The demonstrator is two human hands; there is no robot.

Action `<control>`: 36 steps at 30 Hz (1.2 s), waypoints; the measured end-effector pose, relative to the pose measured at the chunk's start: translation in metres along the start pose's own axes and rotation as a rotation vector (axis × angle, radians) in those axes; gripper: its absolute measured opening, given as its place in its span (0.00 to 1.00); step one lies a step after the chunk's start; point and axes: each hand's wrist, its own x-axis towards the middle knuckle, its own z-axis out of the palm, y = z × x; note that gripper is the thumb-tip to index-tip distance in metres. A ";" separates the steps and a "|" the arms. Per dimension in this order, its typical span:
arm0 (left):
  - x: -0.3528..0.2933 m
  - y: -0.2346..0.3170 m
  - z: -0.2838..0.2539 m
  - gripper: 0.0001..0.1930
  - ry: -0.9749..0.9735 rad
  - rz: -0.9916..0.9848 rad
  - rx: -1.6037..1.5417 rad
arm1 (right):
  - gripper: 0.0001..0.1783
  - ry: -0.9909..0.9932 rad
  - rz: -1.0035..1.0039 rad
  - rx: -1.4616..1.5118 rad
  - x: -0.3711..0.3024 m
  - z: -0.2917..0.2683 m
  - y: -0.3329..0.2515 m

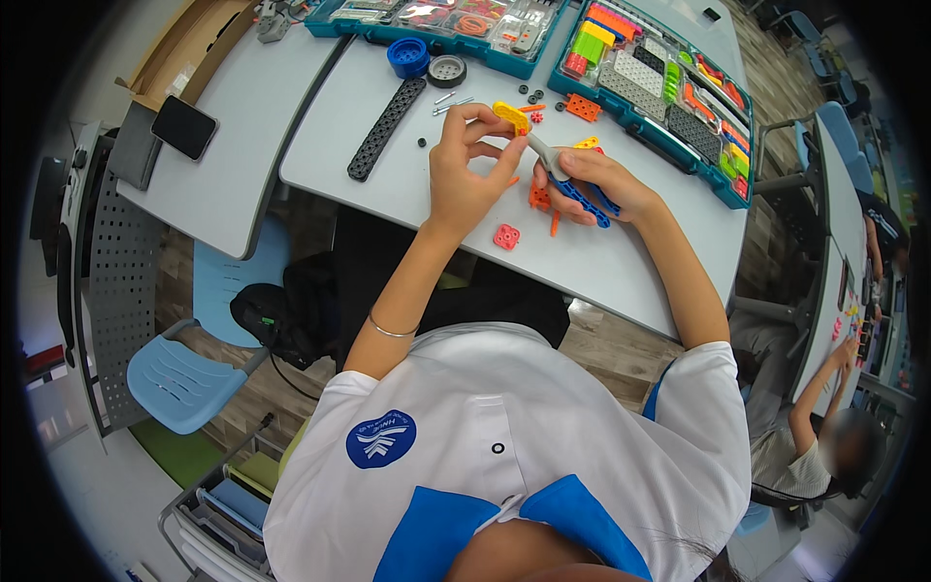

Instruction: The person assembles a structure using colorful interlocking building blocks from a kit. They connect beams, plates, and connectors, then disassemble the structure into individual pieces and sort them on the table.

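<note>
My left hand (458, 175) pinches a yellow plastic building beam (510, 117) between thumb and fingers above the table. My right hand (611, 182) is closed around a plier-like plastic tool (546, 153) with a grey head and blue handles. The tip of its head meets the yellow beam near a small orange-red part, too small to make out. Beneath my hands, an orange perforated plate (539, 197) is partly hidden. A pink-red square connector (506, 237) lies near the table's front edge.
On the white table lie a black perforated beam (386, 130), a blue wheel hub (408, 58), a grey-black wheel (447, 71) and an orange plate (583, 108). Teal-edged cases (640, 114) of parts stand behind. A phone (184, 127) rests on the left table. Another person sits far right.
</note>
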 end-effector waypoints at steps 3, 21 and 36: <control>-0.001 -0.004 -0.002 0.09 -0.001 -0.086 -0.049 | 0.24 0.011 -0.002 -0.009 0.000 0.000 0.000; 0.002 -0.004 -0.006 0.12 -0.089 -0.058 -0.047 | 0.25 -0.026 0.008 0.064 0.001 -0.005 0.003; 0.002 -0.005 -0.009 0.12 -0.147 -0.046 0.018 | 0.26 -0.004 0.024 0.066 0.000 -0.003 0.003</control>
